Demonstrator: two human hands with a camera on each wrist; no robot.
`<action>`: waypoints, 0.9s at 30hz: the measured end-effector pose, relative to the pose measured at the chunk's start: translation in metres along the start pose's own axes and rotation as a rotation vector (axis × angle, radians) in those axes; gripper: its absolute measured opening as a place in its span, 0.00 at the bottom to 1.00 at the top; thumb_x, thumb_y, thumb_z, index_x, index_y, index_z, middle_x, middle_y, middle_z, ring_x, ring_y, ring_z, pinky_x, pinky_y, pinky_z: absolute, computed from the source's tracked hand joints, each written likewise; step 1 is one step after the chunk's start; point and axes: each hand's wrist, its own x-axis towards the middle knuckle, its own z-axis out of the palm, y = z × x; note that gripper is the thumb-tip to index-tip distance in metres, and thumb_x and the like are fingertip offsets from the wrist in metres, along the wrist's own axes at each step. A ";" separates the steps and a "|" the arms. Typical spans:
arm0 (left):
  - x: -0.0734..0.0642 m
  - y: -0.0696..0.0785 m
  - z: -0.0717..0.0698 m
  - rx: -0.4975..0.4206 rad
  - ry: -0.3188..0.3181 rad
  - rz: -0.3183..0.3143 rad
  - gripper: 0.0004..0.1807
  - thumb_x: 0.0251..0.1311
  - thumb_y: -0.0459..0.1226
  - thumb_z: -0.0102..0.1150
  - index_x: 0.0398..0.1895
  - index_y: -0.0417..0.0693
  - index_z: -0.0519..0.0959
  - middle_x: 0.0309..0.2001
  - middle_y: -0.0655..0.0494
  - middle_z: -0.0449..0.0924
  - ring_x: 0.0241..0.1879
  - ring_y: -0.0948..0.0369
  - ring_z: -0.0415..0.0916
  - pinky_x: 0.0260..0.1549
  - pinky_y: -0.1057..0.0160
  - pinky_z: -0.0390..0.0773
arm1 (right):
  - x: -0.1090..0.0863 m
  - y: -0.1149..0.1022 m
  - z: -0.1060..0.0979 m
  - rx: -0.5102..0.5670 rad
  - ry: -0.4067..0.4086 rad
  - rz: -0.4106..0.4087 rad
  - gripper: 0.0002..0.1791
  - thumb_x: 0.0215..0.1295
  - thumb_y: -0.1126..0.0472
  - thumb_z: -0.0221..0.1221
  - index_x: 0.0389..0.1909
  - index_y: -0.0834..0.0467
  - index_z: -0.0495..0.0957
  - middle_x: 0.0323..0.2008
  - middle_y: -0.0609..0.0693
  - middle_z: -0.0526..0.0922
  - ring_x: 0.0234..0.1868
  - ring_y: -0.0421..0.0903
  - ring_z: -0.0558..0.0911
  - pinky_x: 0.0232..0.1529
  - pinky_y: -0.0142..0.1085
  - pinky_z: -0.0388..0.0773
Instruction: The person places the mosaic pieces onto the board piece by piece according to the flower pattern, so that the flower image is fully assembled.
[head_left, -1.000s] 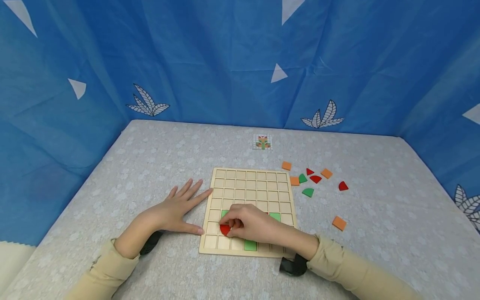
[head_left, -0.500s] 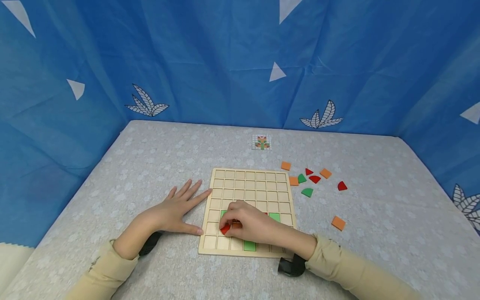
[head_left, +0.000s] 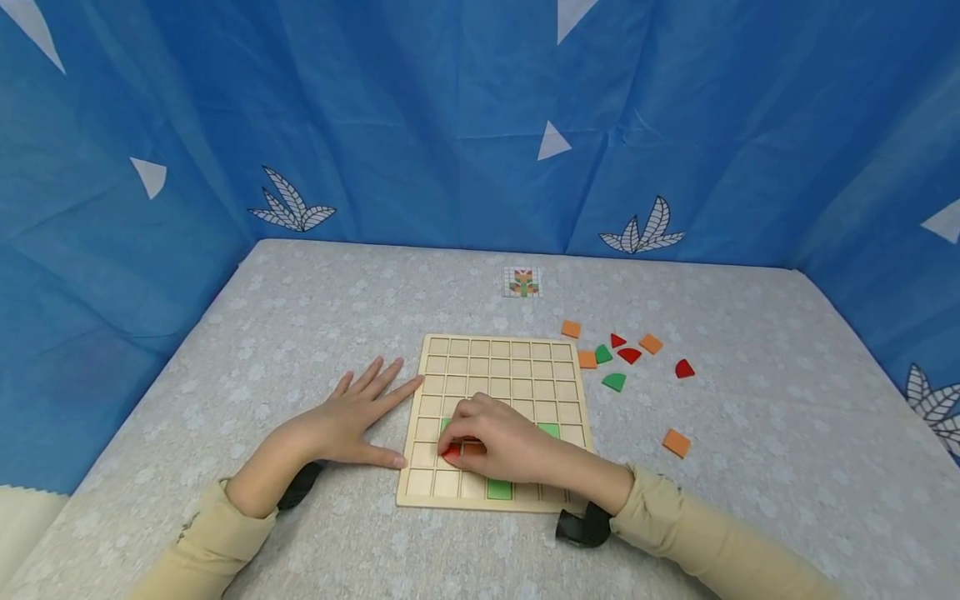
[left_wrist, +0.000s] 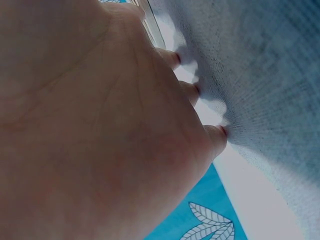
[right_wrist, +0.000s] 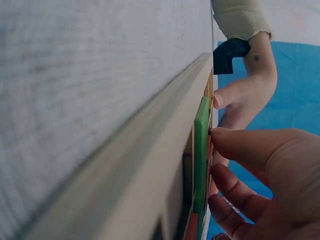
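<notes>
A wooden grid board (head_left: pixel 480 366) lies on the cloth-covered table. My right hand (head_left: pixel 504 440) is over its lower left part, thumb and fingertips pinching a red quarter-circle tile (head_left: pixel 452 452) at a cell in the second row from the front. A green square tile (head_left: pixel 499 489) sits in the front row; another green tile (head_left: pixel 549 430) shows beyond the right hand. The hand hides part of the tiles there. My left hand (head_left: pixel 345 425) is spread flat on the cloth, its index fingertip and thumb at the board's left edge. The right wrist view shows the right fingertips (right_wrist: pixel 220 131) close against the board.
Right of the board lie loose tiles: orange squares (head_left: pixel 677 443), green quarter-circles (head_left: pixel 614 382), and red pieces (head_left: pixel 684 368). A small pattern card (head_left: pixel 521 282) lies behind the board. A blue curtain (head_left: pixel 420 125) stands around the table's back and sides.
The red tile tilted between my right fingers, then came lower into its cell, with the right hand shifting slightly. My left hand stayed in place.
</notes>
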 end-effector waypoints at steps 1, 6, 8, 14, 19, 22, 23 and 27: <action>0.000 0.000 0.000 0.001 0.000 -0.001 0.56 0.46 0.68 0.56 0.75 0.57 0.47 0.73 0.43 0.35 0.69 0.43 0.27 0.59 0.35 0.33 | 0.000 0.000 0.000 -0.005 0.002 0.000 0.05 0.60 0.57 0.64 0.37 0.46 0.83 0.34 0.37 0.74 0.36 0.36 0.67 0.36 0.28 0.65; 0.000 0.000 0.000 0.006 -0.001 -0.005 0.56 0.45 0.68 0.57 0.75 0.57 0.46 0.73 0.44 0.34 0.69 0.44 0.27 0.59 0.35 0.33 | -0.001 -0.001 -0.001 -0.012 -0.001 0.008 0.05 0.61 0.57 0.63 0.37 0.46 0.83 0.34 0.37 0.74 0.37 0.36 0.67 0.37 0.29 0.65; 0.000 0.000 0.000 0.003 0.002 -0.002 0.56 0.46 0.68 0.57 0.75 0.57 0.47 0.73 0.43 0.35 0.69 0.43 0.27 0.59 0.35 0.34 | -0.001 -0.001 -0.001 -0.015 -0.003 0.016 0.05 0.61 0.56 0.63 0.37 0.46 0.83 0.34 0.37 0.74 0.37 0.36 0.68 0.38 0.29 0.65; 0.001 0.000 0.000 0.006 -0.001 -0.003 0.56 0.46 0.69 0.56 0.75 0.56 0.47 0.73 0.43 0.35 0.69 0.43 0.28 0.59 0.34 0.34 | 0.000 -0.003 -0.002 -0.019 0.010 0.041 0.04 0.60 0.57 0.64 0.36 0.48 0.84 0.33 0.37 0.76 0.37 0.36 0.69 0.38 0.29 0.66; 0.002 -0.001 0.001 0.003 -0.003 -0.005 0.57 0.45 0.69 0.56 0.75 0.56 0.47 0.73 0.43 0.35 0.69 0.43 0.28 0.59 0.35 0.33 | -0.001 -0.002 -0.003 0.002 0.045 0.065 0.04 0.60 0.63 0.64 0.33 0.51 0.84 0.32 0.38 0.78 0.36 0.38 0.71 0.36 0.30 0.68; 0.001 -0.001 0.001 0.003 -0.002 -0.005 0.56 0.45 0.69 0.55 0.75 0.56 0.47 0.73 0.43 0.35 0.69 0.43 0.28 0.59 0.35 0.33 | -0.002 -0.002 -0.004 -0.001 0.059 0.080 0.05 0.60 0.65 0.62 0.32 0.52 0.84 0.32 0.39 0.78 0.36 0.38 0.71 0.35 0.29 0.69; 0.001 -0.001 0.000 0.003 -0.001 -0.004 0.56 0.45 0.69 0.55 0.75 0.56 0.47 0.73 0.43 0.35 0.69 0.43 0.28 0.59 0.35 0.33 | -0.002 -0.002 -0.004 -0.004 0.061 0.082 0.05 0.60 0.66 0.62 0.32 0.52 0.84 0.31 0.39 0.78 0.35 0.38 0.71 0.35 0.29 0.69; 0.000 -0.001 -0.001 0.005 -0.002 0.001 0.56 0.46 0.69 0.55 0.75 0.55 0.47 0.73 0.42 0.35 0.69 0.42 0.28 0.59 0.35 0.34 | -0.002 -0.003 -0.005 -0.018 0.063 0.081 0.05 0.60 0.66 0.62 0.31 0.53 0.84 0.30 0.40 0.77 0.34 0.38 0.71 0.34 0.28 0.69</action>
